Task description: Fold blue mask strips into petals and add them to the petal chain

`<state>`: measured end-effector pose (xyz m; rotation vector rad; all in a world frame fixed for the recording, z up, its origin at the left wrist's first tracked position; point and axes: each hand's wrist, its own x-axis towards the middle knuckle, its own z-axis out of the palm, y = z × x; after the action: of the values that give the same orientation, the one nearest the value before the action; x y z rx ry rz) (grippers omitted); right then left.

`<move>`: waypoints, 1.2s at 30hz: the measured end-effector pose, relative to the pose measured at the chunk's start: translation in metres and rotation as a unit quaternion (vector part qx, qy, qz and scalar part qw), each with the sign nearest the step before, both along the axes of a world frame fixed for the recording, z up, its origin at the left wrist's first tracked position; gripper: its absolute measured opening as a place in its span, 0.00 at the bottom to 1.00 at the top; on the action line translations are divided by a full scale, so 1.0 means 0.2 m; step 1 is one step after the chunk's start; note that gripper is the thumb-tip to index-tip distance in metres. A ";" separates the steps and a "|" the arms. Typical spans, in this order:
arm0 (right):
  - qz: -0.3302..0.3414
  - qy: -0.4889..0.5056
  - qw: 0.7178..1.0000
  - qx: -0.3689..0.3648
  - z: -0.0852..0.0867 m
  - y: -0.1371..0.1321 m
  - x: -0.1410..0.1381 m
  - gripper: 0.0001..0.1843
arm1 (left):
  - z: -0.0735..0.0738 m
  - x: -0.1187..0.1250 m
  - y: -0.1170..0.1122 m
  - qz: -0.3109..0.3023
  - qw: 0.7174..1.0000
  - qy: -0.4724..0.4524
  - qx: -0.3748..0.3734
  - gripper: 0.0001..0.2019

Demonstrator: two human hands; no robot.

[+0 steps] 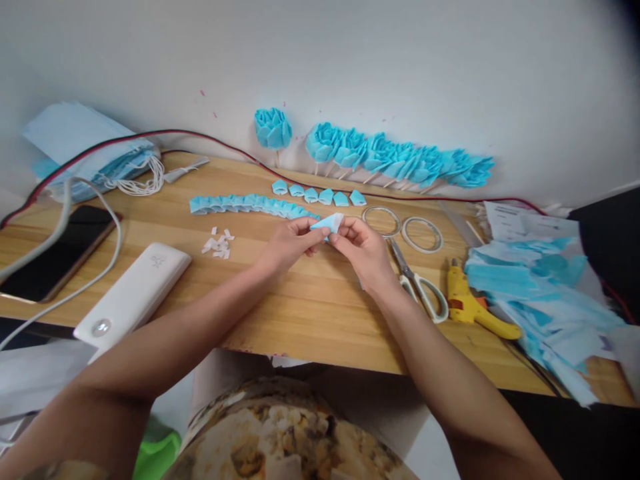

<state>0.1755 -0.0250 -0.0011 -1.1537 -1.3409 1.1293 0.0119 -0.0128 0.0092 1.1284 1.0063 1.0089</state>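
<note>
Between my two hands, above the middle of the wooden table, is a small folded piece of blue and white fabric. My left hand pinches its left side, and my right hand grips its lower right side with thumb and fingers. Just behind my left hand runs a curved row of overlapping folded blue pieces. Farther back lie several separate folded blue pieces. To the left sits a small pile of white strips. Scissors with pale handles lie beside my right wrist.
Blue fabric flowers on sticks lean along the wall. Two tape rings, a yellow glue gun and blue scraps are at right. A white power bank, a phone and stacked face masks are at left.
</note>
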 end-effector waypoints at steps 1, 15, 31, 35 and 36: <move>0.002 0.003 1.000 0.000 0.00 0.00 0.00 0.11 | 0.00 0.00 0.00 0.000 1.000 0.001 0.000 0.11; -0.025 -0.040 0.998 0.037 0.01 0.00 0.03 0.08 | 0.03 0.00 -0.01 -0.043 0.998 0.044 -0.029 0.09; -0.028 -0.284 0.910 0.302 0.06 -0.02 0.05 0.11 | 0.05 -0.01 -0.01 -0.029 0.999 0.003 -0.032 0.08; -0.030 -0.297 0.897 0.325 0.05 -0.01 0.06 0.12 | 0.05 -0.01 -0.01 -0.027 0.999 -0.004 -0.032 0.07; -0.031 -0.300 0.894 0.330 0.05 -0.01 0.06 0.13 | 0.05 -0.01 -0.01 -0.028 0.999 -0.008 -0.032 0.07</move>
<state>0.1866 -0.0273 0.0084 -1.0368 -1.9383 0.1877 0.0095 -0.0150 0.0187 1.0897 0.9829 0.9339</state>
